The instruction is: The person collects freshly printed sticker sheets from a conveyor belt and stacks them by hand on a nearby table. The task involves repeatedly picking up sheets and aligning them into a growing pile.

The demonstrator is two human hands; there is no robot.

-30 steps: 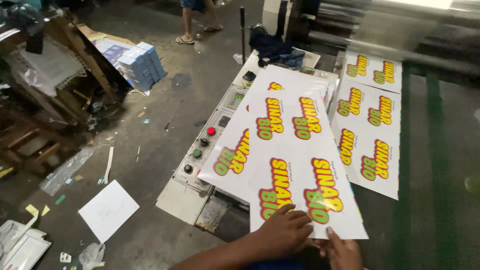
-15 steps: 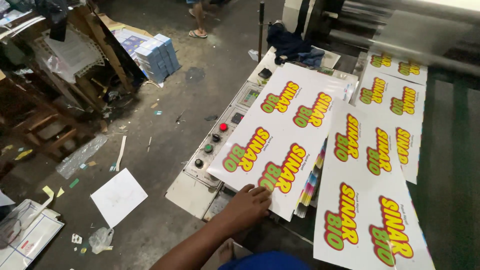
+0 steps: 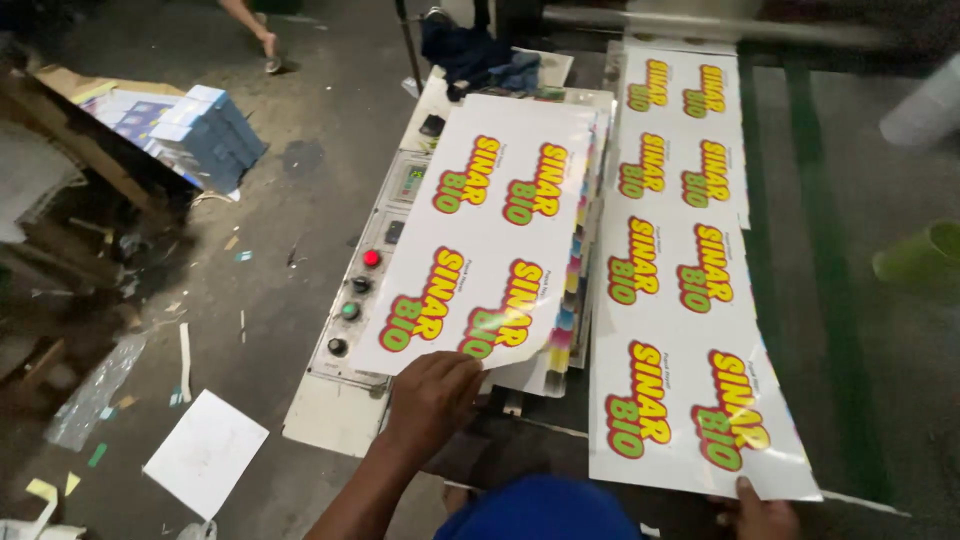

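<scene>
My left hand point(image 3: 432, 395) presses on the near edge of the top glossy printed sheet point(image 3: 490, 230), white with yellow, red and green lettering, which lies on a stack of such sheets point(image 3: 578, 290) over a machine's control panel. My right hand point(image 3: 762, 512), mostly cut off at the bottom edge, grips the near edge of another printed sheet point(image 3: 690, 420). That sheet lies to the right of the stack, on the machine bed. More printed sheets point(image 3: 680, 120) continue in a line beyond it.
The control panel point(image 3: 350, 300) has red, green and black buttons. A dark cloth point(image 3: 470, 50) lies at the stack's far end. On the dirty floor are a white sheet point(image 3: 205, 453), paper scraps and a bundle of blue packs point(image 3: 205, 125). Another person's foot point(image 3: 268, 45) is far off.
The view has shifted. My right hand has carried its sheet rightward off the stack and down onto the machine bed. My left hand stays on the stack's near edge.
</scene>
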